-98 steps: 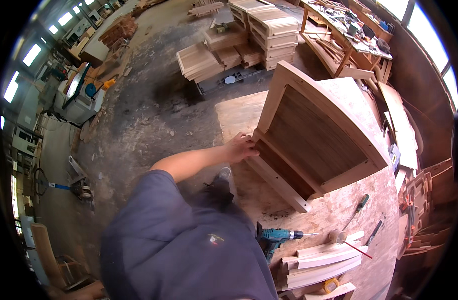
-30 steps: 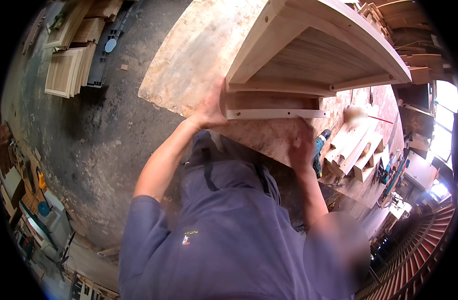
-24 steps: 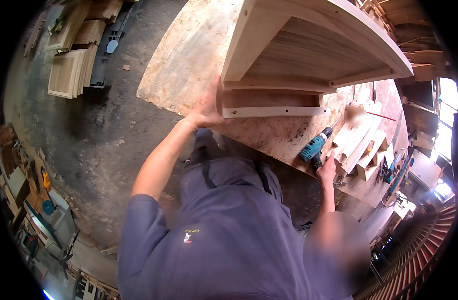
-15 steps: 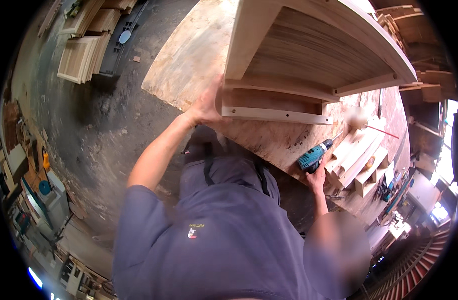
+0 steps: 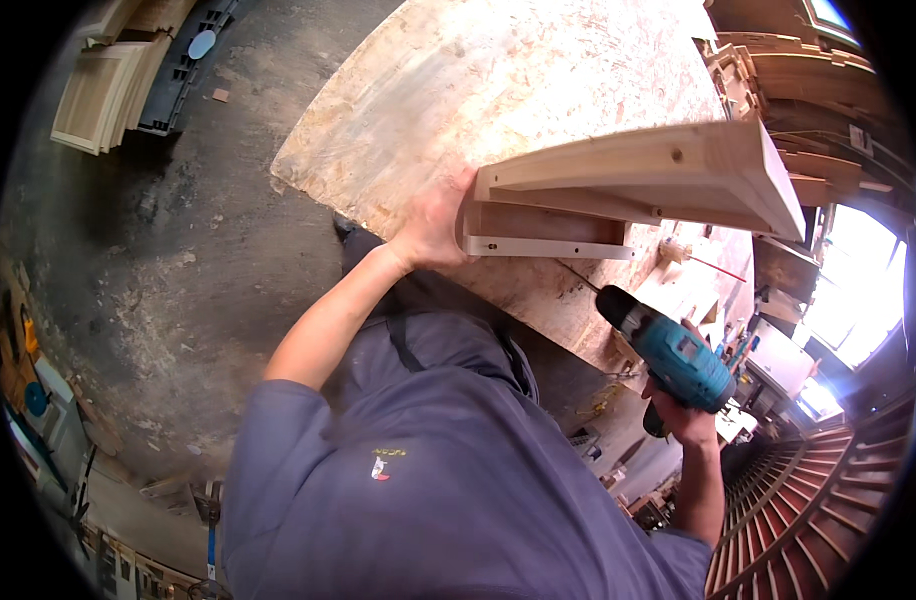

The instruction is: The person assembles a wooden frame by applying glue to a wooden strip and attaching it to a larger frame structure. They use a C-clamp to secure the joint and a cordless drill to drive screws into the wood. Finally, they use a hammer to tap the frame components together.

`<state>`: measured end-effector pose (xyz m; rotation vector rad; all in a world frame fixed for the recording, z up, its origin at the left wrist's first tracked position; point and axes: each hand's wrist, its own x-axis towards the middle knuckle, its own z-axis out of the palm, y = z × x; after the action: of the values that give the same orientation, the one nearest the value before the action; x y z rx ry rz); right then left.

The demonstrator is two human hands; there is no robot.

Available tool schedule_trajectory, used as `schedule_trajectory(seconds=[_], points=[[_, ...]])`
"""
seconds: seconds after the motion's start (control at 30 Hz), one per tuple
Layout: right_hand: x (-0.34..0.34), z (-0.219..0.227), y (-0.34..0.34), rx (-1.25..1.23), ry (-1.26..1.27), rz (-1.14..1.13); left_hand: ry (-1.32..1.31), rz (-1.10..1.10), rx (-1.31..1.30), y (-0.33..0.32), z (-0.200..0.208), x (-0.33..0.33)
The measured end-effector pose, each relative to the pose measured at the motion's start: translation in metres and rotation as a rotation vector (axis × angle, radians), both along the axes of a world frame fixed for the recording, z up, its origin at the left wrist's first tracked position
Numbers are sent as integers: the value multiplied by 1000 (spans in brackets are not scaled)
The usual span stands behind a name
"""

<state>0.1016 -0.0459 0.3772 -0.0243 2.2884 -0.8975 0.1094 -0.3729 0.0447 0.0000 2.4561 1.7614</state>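
Note:
A pale wooden furniture carcass (image 5: 618, 170) stands on the workbench in front of me. It is tilted, and its front rail (image 5: 548, 247) has several small dark holes along it. My left hand (image 5: 433, 222) is closed round the left end of the carcass, with the fingertips hidden behind the wood. To the right, my right hand (image 5: 686, 418) grips a teal and black cordless drill (image 5: 683, 360) by its handle. Its long thin drill bit (image 5: 576, 273) points up and left toward the rail. Whether the tip touches the wood I cannot tell.
The worn plywood bench top (image 5: 398, 110) spreads behind and left of the carcass. A thin red rod (image 5: 718, 269) lies beyond the drill. Panelled wooden doors (image 5: 98, 95) are stacked at the far left, beside the stained floor (image 5: 198, 280). Stacked boards (image 5: 818, 90) fill the far right.
My right hand has raised the drill off the bench, bringing its bit close to the rail. The carcass has tipped over, so its large panel no longer faces me. My left hand still grips its end.

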Motion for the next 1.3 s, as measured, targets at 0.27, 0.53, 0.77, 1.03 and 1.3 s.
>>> schedule_trajectory(seconds=[0.27,0.53,0.77,1.03,1.3], points=[[-56,-9,-109,288,-228,67,207,91,99,2,-11,-1],[-70,-20,-131,256,-231,67,181,83,137,1,-16,-1],[-77,-24,-129,305,-256,91,155,75,153,2,-17,0],[-109,-15,-173,241,-221,612,215,123,136,3,-17,-2],[-131,-26,-203,184,-259,675,159,97,115,-3,-10,-3]])
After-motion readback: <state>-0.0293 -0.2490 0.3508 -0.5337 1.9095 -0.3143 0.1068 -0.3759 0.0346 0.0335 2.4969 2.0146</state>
